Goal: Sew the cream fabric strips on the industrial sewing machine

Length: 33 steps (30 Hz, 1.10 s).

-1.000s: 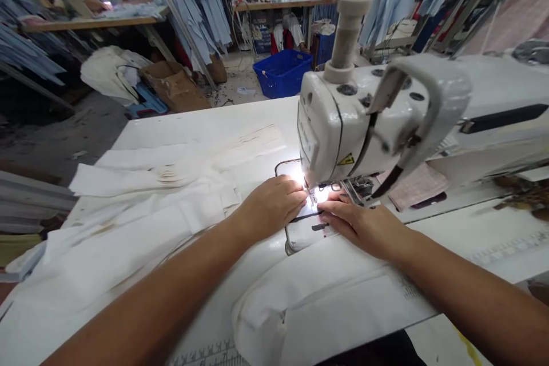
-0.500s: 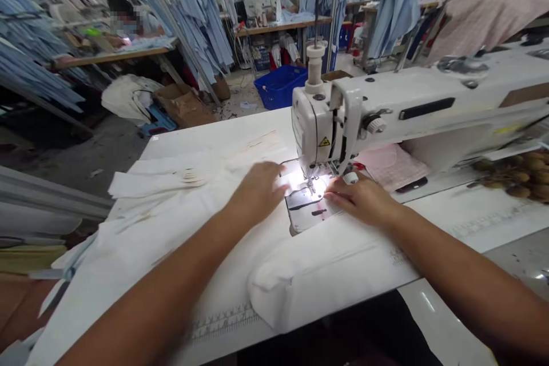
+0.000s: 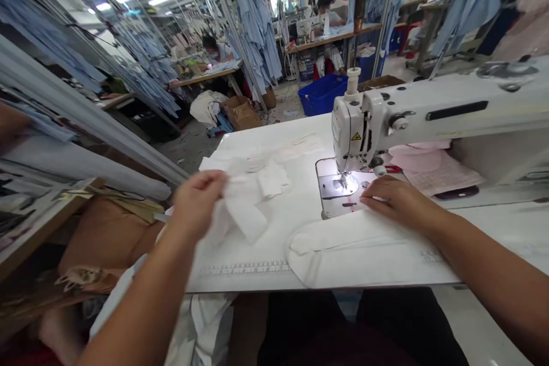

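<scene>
My left hand is raised above the white sewing table, blurred by motion, and pinches a crumpled piece of white fabric. My right hand lies flat on a folded white cloth, its fingertips close to the metal needle plate. Above that plate stands the head of a white industrial sewing machine, its lit needle area bare of fabric.
Pink fabric pieces lie behind the machine. Pale blue garments hang on racks, and co-workers sit at tables beyond a blue plastic crate and a cardboard box. Rolled cloth juts in at left.
My left hand has left the needle area and risen leftward, carrying the white fabric. The view has swung left and up. My right hand has stayed near the needle plate.
</scene>
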Each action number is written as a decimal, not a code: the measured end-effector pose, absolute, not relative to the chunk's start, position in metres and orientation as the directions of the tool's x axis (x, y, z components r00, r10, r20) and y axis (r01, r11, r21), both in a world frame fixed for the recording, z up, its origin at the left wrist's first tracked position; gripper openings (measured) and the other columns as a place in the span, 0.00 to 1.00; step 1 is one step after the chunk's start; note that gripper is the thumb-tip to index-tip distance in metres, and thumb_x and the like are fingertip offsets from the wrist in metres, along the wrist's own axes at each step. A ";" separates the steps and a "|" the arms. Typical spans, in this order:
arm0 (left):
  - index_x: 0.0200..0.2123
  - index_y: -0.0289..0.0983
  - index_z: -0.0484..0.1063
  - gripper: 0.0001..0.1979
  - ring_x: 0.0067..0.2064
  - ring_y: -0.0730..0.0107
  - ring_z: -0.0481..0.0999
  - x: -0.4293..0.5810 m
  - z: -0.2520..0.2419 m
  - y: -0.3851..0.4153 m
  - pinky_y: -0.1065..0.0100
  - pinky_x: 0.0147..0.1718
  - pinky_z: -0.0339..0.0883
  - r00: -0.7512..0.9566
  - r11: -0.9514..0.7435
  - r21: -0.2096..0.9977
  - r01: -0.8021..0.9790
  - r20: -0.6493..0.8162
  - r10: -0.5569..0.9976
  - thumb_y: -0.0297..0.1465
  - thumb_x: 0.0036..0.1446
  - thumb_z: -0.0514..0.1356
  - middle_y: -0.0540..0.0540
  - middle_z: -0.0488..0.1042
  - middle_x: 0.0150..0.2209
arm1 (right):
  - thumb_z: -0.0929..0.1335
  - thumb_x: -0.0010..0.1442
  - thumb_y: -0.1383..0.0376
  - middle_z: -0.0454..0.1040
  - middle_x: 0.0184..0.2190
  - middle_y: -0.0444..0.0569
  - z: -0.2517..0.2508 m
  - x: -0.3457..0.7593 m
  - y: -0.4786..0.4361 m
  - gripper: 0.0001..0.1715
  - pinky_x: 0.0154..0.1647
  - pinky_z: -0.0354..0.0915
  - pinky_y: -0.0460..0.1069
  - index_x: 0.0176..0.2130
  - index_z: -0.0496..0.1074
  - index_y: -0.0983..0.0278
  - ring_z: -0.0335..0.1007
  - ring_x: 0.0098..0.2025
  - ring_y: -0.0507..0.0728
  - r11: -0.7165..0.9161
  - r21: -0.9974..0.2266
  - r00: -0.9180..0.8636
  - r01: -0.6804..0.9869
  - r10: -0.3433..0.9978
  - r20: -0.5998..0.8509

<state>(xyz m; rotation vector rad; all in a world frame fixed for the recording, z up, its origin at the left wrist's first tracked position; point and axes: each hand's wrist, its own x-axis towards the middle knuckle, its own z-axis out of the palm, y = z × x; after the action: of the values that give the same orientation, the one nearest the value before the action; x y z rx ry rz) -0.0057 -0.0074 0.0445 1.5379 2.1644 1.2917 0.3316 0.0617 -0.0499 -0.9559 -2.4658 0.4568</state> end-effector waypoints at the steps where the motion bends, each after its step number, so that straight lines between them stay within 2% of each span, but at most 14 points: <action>1: 0.25 0.38 0.66 0.08 0.21 0.75 0.62 -0.019 0.058 -0.010 0.69 0.21 0.60 -0.519 0.075 0.772 0.632 0.349 0.780 0.37 0.47 0.58 0.55 0.65 0.19 | 0.60 0.63 0.59 0.75 0.32 0.50 -0.048 0.331 0.062 0.17 0.41 0.64 0.54 0.35 0.74 0.62 0.69 0.38 0.57 0.698 -0.462 -0.654 0.547 0.701 0.285; 4: 0.28 0.41 0.67 0.09 0.24 0.75 0.64 -0.043 0.082 -0.005 0.69 0.24 0.60 -0.613 0.011 0.790 0.612 0.466 0.638 0.39 0.46 0.60 0.55 0.66 0.22 | 0.60 0.62 0.58 0.75 0.35 0.50 -0.039 0.330 0.060 0.16 0.40 0.65 0.53 0.37 0.75 0.61 0.70 0.39 0.57 0.653 -0.496 -0.659 0.572 0.726 0.196; 5: 0.29 0.42 0.69 0.08 0.25 0.74 0.66 -0.044 0.081 -0.001 0.68 0.25 0.61 -0.601 0.024 0.772 0.636 0.476 0.642 0.39 0.47 0.59 0.55 0.68 0.24 | 0.61 0.61 0.58 0.75 0.36 0.50 -0.036 0.330 0.059 0.16 0.40 0.65 0.53 0.38 0.75 0.61 0.70 0.40 0.58 0.636 -0.504 -0.665 0.585 0.731 0.152; 7: 0.31 0.42 0.71 0.08 0.29 0.71 0.70 -0.037 0.068 0.005 0.67 0.28 0.62 -0.510 0.105 0.683 0.723 0.425 0.748 0.38 0.47 0.59 0.54 0.71 0.27 | 0.63 0.59 0.57 0.75 0.37 0.51 -0.030 0.335 0.053 0.15 0.39 0.66 0.54 0.39 0.75 0.61 0.69 0.41 0.59 0.613 -0.495 -0.675 0.616 0.734 0.069; 9: 0.33 0.40 0.73 0.10 0.34 0.66 0.73 -0.021 0.043 0.005 0.66 0.32 0.66 -0.336 0.132 0.541 0.830 0.297 0.894 0.37 0.47 0.58 0.51 0.75 0.32 | 0.65 0.58 0.58 0.74 0.37 0.51 -0.027 0.343 0.044 0.14 0.39 0.65 0.55 0.41 0.74 0.61 0.68 0.43 0.61 0.612 -0.466 -0.673 0.639 0.738 0.047; 10: 0.33 0.40 0.74 0.10 0.36 0.64 0.74 -0.009 0.030 0.004 0.65 0.34 0.68 -0.238 0.093 0.484 0.870 0.248 0.939 0.36 0.46 0.59 0.49 0.76 0.35 | 0.65 0.58 0.59 0.74 0.37 0.52 -0.027 0.348 0.038 0.14 0.40 0.65 0.55 0.41 0.74 0.62 0.67 0.43 0.61 0.617 -0.453 -0.668 0.644 0.742 0.061; 13: 0.33 0.39 0.74 0.10 0.41 0.64 0.74 0.031 -0.003 -0.004 0.65 0.39 0.69 0.133 -0.186 0.486 0.854 0.140 0.981 0.36 0.52 0.55 0.47 0.77 0.37 | 0.65 0.59 0.59 0.72 0.38 0.53 -0.024 0.362 0.014 0.14 0.42 0.65 0.55 0.42 0.73 0.62 0.66 0.43 0.60 0.634 -0.461 -0.684 0.621 0.726 0.076; 16: 0.34 0.39 0.74 0.10 0.39 0.66 0.74 0.076 -0.016 0.000 0.65 0.38 0.68 0.340 -0.284 0.527 0.801 -0.008 0.941 0.33 0.55 0.53 0.48 0.76 0.36 | 0.65 0.59 0.59 0.71 0.37 0.52 -0.021 0.370 -0.007 0.13 0.40 0.66 0.53 0.42 0.73 0.61 0.66 0.41 0.59 0.620 -0.507 -0.736 0.598 0.676 -0.041; 19: 0.36 0.39 0.73 0.10 0.38 0.65 0.73 0.117 -0.016 0.018 0.65 0.35 0.67 0.369 -0.233 0.534 0.813 -0.162 0.915 0.38 0.54 0.57 0.47 0.74 0.36 | 0.68 0.58 0.60 0.70 0.39 0.53 -0.023 0.372 -0.021 0.15 0.42 0.66 0.54 0.44 0.72 0.62 0.66 0.44 0.59 0.621 -0.494 -0.742 0.608 0.667 -0.074; 21: 0.36 0.38 0.72 0.15 0.39 0.62 0.72 0.138 -0.016 0.030 0.65 0.34 0.65 0.357 -0.201 0.511 0.836 -0.227 0.906 0.42 0.49 0.61 0.47 0.73 0.37 | 0.68 0.57 0.61 0.70 0.40 0.54 -0.027 0.372 -0.026 0.15 0.43 0.66 0.55 0.45 0.71 0.62 0.65 0.44 0.60 0.649 -0.462 -0.738 0.604 0.674 -0.019; 23: 0.33 0.38 0.71 0.14 0.39 0.61 0.71 0.150 -0.019 0.036 0.65 0.33 0.64 0.358 -0.194 0.494 0.847 -0.262 0.896 0.42 0.47 0.63 0.47 0.72 0.36 | 0.66 0.60 0.62 0.71 0.39 0.54 -0.032 0.373 -0.030 0.11 0.41 0.67 0.54 0.42 0.72 0.63 0.66 0.42 0.58 0.681 -0.440 -0.741 0.585 0.669 0.051; 29: 0.27 0.38 0.69 0.06 0.33 0.69 0.69 0.155 -0.026 0.037 0.69 0.29 0.61 0.385 -0.179 0.581 0.794 -0.252 0.888 0.33 0.49 0.63 0.51 0.71 0.31 | 0.59 0.65 0.67 0.73 0.36 0.53 -0.035 0.375 -0.034 0.14 0.37 0.68 0.51 0.40 0.73 0.64 0.68 0.37 0.55 0.752 -0.389 -0.742 0.532 0.635 0.214; 33: 0.25 0.38 0.70 0.07 0.33 0.68 0.69 0.158 -0.024 0.040 0.67 0.31 0.61 0.434 -0.265 0.550 0.792 -0.201 0.878 0.33 0.53 0.58 0.50 0.71 0.30 | 0.58 0.65 0.69 0.75 0.35 0.52 -0.032 0.377 -0.031 0.16 0.38 0.69 0.51 0.41 0.73 0.65 0.70 0.37 0.56 0.778 -0.345 -0.749 0.525 0.615 0.247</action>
<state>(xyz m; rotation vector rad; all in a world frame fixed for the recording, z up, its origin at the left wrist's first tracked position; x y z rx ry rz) 0.1576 0.0404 -0.0243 2.1029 1.3996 0.1917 0.3768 -0.0305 -0.0322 -0.8706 -2.6237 0.3621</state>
